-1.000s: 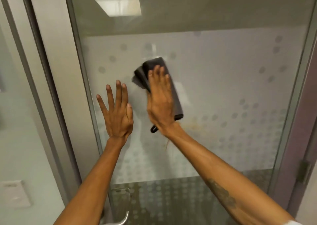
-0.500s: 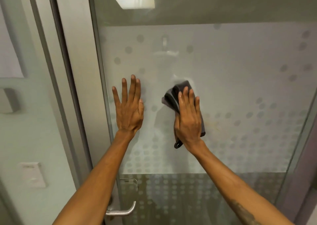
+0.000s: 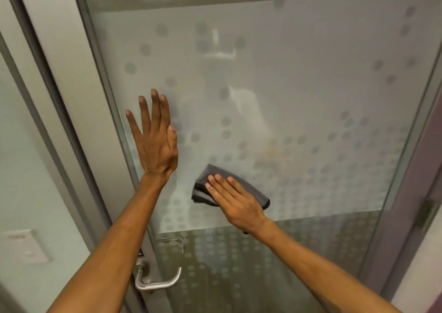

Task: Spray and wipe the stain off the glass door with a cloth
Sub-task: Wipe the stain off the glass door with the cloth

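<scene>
The frosted glass door point(image 3: 311, 85) with a dot pattern fills the view. A faint yellowish stain point(image 3: 277, 151) sits on the glass right of centre. My right hand point(image 3: 235, 201) lies flat on a folded dark grey cloth point(image 3: 204, 181) and presses it against the glass, below and left of the stain. The cloth does not touch the stain. My left hand point(image 3: 155, 136) rests flat on the glass near the door's left edge, fingers spread, holding nothing. No spray bottle is in view.
A metal lever handle point(image 3: 157, 281) sits at the door's lower left. The grey door frame point(image 3: 59, 97) runs down the left, with a white wall plate point(image 3: 26, 245) beside it. A hinge point(image 3: 427, 213) is on the right frame.
My right hand has slid the cloth down the glass, from upper centre to low on the frosted band. The left hand stayed flat on the glass.
</scene>
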### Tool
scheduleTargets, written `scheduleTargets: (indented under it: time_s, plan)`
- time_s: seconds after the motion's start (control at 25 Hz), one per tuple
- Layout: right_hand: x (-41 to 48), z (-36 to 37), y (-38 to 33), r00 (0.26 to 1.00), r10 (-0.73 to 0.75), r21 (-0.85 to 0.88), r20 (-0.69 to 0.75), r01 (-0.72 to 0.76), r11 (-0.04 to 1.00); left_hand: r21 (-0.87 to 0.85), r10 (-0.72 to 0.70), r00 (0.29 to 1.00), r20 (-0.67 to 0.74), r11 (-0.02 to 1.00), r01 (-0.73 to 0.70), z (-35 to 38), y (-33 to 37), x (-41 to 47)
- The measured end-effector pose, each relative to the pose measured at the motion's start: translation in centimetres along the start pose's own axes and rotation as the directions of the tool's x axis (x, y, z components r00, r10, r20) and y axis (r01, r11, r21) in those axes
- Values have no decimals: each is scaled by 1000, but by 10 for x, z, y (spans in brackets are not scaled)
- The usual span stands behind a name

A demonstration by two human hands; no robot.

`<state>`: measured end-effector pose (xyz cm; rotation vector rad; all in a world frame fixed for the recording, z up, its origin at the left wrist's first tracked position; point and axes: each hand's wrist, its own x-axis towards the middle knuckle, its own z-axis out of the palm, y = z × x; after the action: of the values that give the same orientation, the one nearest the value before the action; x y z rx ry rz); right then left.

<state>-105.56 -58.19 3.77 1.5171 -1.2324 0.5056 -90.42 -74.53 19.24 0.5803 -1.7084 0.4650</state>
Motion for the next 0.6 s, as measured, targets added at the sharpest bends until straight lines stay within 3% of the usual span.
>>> scheduleTargets:
  time_s: [0.08, 0.2, 0.32, 0.44, 0.52, 0.6]
  plan:
    - [-22, -14, 17, 999, 2, -66, 41, 1, 998, -9, -94, 996, 1, 996, 94, 0, 11, -6]
    - [-35, -46, 55, 979, 202, -99, 7, -201, 975, -12, -156, 988, -13, 988, 156, 3, 20, -15]
    - [-20, -75, 102, 851, 498, 13, -166, -503, 864, -2, -157, 987, -38, 988, 157, 9, 18, -16]
    - [26, -66, 104, 743, 617, 230, -259, -573, 787, 8, -169, 984, -50, 985, 170, 15, 16, -15]
    - [42, -46, 65, 781, 580, 304, -232, -508, 806, -4, -158, 986, -58, 987, 158, 16, 14, -18]
    - [39, -31, 24, 888, 439, 299, -139, -385, 873, -2, -149, 987, -57, 989, 149, 16, 13, -19]
